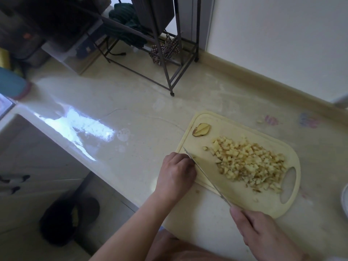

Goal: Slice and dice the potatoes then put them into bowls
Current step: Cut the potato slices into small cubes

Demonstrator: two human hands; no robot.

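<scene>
Glossy cream worktop point(116, 117), wall along its far edge. We note a pale cutting board point(190, 140) near the front edge, diced potato point(250, 162) heaped toward its handle end. Right hand point(263, 236) grips a knife point(205, 176); left hand point(177, 176) rests curled beside the blade, contents hidden. Two potato slices point(201, 129) at the board's far corner.

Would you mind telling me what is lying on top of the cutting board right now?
On the cutting board lie a pile of diced potato, a potato end slice and the knife blade. Anything under the left hand at the board's edge is hidden.
</scene>
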